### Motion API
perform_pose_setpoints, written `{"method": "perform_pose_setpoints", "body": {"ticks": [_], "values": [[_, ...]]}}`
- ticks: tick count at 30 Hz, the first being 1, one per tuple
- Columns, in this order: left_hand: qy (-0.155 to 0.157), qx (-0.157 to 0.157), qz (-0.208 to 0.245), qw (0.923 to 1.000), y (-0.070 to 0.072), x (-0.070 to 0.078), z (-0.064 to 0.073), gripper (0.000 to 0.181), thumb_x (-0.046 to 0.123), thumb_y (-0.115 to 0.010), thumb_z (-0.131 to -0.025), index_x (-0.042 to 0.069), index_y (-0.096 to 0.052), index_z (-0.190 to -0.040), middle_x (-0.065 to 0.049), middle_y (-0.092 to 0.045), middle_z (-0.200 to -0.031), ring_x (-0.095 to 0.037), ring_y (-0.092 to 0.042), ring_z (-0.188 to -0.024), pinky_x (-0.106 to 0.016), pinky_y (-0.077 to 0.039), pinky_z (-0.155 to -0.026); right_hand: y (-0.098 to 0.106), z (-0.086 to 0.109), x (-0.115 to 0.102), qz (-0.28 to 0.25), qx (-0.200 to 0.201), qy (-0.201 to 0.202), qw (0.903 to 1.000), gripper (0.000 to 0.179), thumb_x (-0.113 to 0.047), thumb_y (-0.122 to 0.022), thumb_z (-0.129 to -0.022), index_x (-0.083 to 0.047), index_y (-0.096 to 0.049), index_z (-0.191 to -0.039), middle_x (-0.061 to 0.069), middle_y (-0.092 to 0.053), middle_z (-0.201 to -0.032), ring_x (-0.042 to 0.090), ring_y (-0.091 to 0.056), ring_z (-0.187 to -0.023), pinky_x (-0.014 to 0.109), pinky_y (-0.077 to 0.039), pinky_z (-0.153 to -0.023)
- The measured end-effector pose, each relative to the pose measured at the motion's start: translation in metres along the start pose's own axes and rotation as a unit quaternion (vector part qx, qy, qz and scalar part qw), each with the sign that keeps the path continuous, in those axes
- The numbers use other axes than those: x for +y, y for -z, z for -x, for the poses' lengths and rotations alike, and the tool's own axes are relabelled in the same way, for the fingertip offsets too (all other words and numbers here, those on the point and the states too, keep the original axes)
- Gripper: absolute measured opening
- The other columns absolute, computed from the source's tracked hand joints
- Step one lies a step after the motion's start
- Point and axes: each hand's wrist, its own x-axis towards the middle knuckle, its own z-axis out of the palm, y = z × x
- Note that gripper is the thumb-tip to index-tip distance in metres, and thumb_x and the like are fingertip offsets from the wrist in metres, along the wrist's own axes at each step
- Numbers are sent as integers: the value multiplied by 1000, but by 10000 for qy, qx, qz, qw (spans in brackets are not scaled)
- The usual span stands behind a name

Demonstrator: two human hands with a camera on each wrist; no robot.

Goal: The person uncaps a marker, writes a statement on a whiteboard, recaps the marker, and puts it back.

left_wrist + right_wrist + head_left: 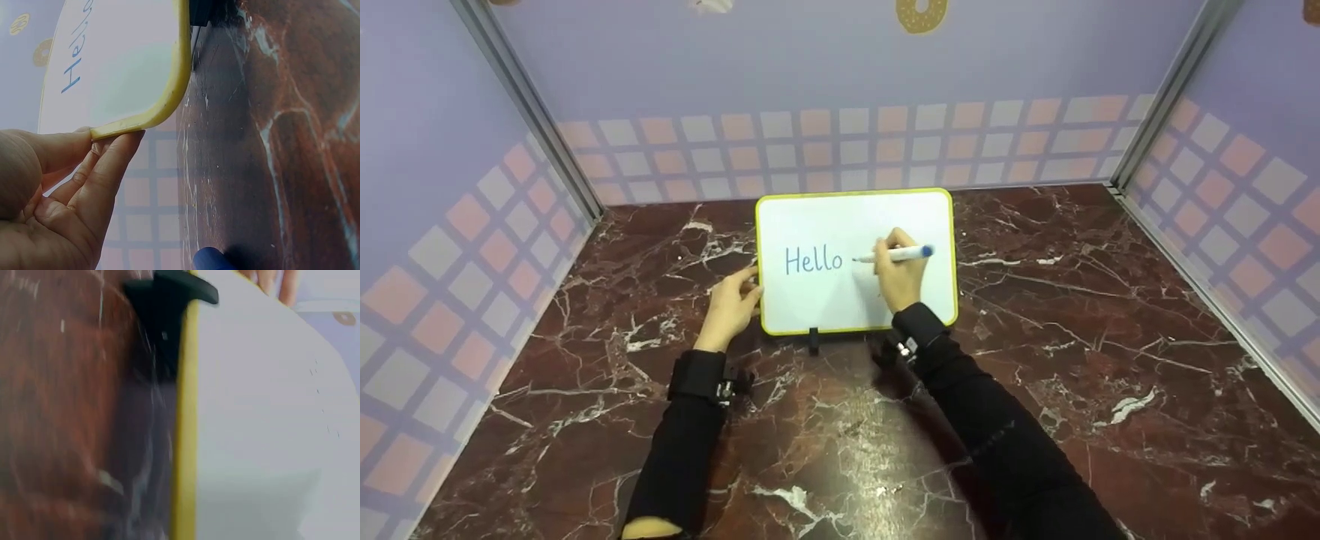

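Note:
A small whiteboard point(810, 307) with a yellow rim leans upright on the table, "Hello" point(814, 261) written on it in blue. My left hand point(731, 304) grips its left edge; in the left wrist view the thumb lies at the front and the fingers point(115, 169) behind the yellow rim point(174, 84). Over the right half of the board, my right hand point(901, 274) pinches a white marker point(906, 253) with a blue end. The marker's tip points left, just right of the "o". In the right wrist view the board point(259, 410) shows, but the right hand and marker do not.
A black stand foot point(814, 341) juts out under the board's lower edge, also large in the right wrist view. The tabletop point(622, 390) is dark red marble. Lilac panels with a checked band point(855, 146) enclose the back and sides. A blue rounded object point(212, 259) shows low in the left wrist view.

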Motion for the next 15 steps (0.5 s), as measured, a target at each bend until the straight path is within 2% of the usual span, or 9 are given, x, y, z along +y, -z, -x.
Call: {"method": "perform_pose_setpoints", "body": {"ticks": [4, 9, 13, 15], "values": [[-34, 34, -78, 10000, 1, 1, 0, 42, 1, -52, -100, -3, -49, -142, -30, -64, -116, -40, -67, -106, -40, -63, -85, 12, -5, -3, 184, 34, -68, 9998, 36, 8, -59, -90, -1, -41, -61, 7, -51, -51, 12, -48, -42, 16, -32, -42], [7, -40, -33, 10000, 1, 1, 1, 43, 1, -52, -101, -2, -48, -143, -30, -64, -117, -40, -67, -107, -40, -62, -86, 20, -4, -20, 237, -225, -150, 9994, 32, 8, -65, -88, 8, -44, -63, 13, -57, -56, 32, -57, -49, 16, -35, -47], [0, -5, -30, 10000, 0, 1, 1, 43, 1, -52, -101, -3, -48, -143, -30, -64, -117, -40, -67, -107, -40, -63, -86, 20, -3, -26, 156, -349, -220, 9990, 29, 7, -67, -87, 10, -49, -65, 25, -61, -61, 31, -61, -51, 15, -39, -47], [0, 0, -49, 10000, 0, 1, 0, 43, 1, -52, -100, -3, -48, -143, -30, -64, -117, -40, -67, -107, -40, -63, -86, 19, -2, -27, 119, -382, -257, 9989, 28, 6, -67, -87, 8, -50, -65, 30, -62, -63, 24, -61, -50, 14, -40, -47]]}}
